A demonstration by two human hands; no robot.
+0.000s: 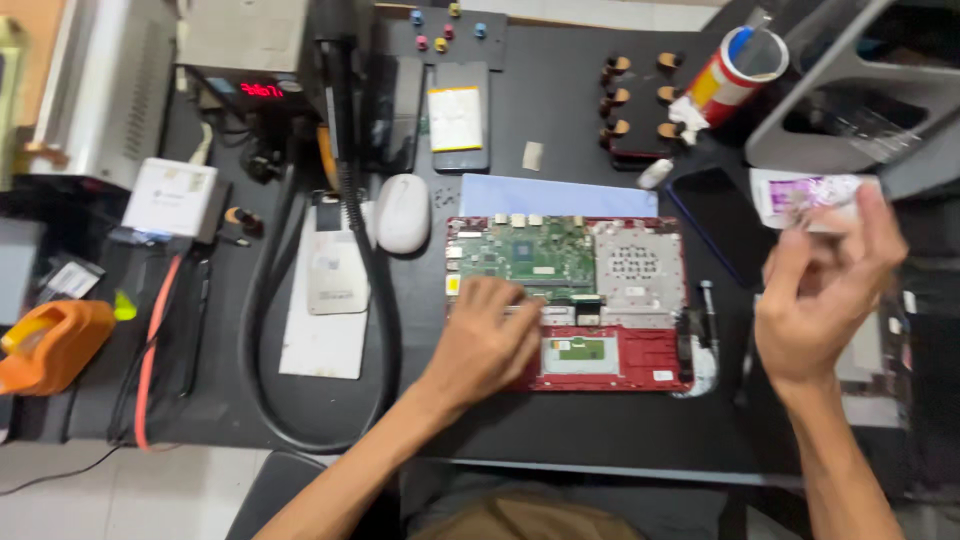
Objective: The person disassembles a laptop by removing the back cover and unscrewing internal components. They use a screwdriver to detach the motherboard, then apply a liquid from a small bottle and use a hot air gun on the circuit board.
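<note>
An opened red laptop lies face down on the black work mat, its green circuit board and a grey perforated metal plate exposed. My left hand rests on the laptop's lower left part, fingers curled onto the internals; whether it holds anything is unclear. My right hand is raised to the right of the laptop, fingers loosely bent, touching the edge of a small white and purple packet. A screwdriver lies just right of the laptop.
A white mouse, a thick black hose, white papers and a phone lie left of and behind the laptop. An orange tape dispenser sits far left, a red and yellow cup at the back right, a dark phone beside it.
</note>
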